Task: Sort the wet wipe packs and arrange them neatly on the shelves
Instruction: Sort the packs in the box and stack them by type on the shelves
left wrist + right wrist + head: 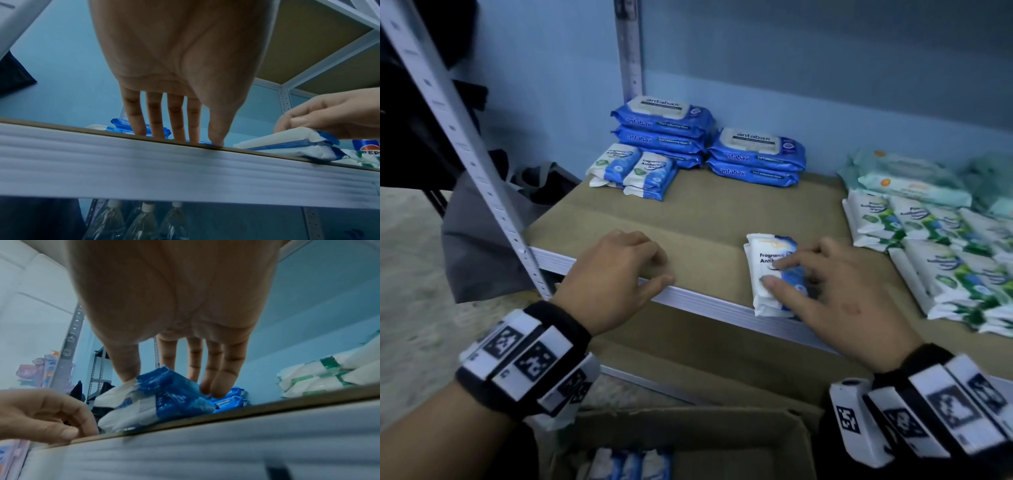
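Observation:
A small stack of white-and-blue antibacterial wipe packs (763, 260) (287, 141) (154, 402) lies at the front edge of the brown shelf board (688, 212). My right hand (787, 274) (174, 386) (308, 120) holds it, thumb on the near left side and fingers over the top and far side. My left hand (654, 270) (185, 138) (51, 415) rests empty on the shelf's front edge to the left, fingers straight. At the back stand two stacks of blue Antabax packs (664, 130) (756, 154), with matching small white-and-blue packs (633, 171) in front of them.
Green-and-white packs (945, 260) and pale green packs (907, 181) fill the shelf's right side. A cardboard box (688, 428) holding more packs (630, 466) sits below me. A metal upright (458, 137) stands at the left. Plastic bottles (141, 224) stand on the shelf below.

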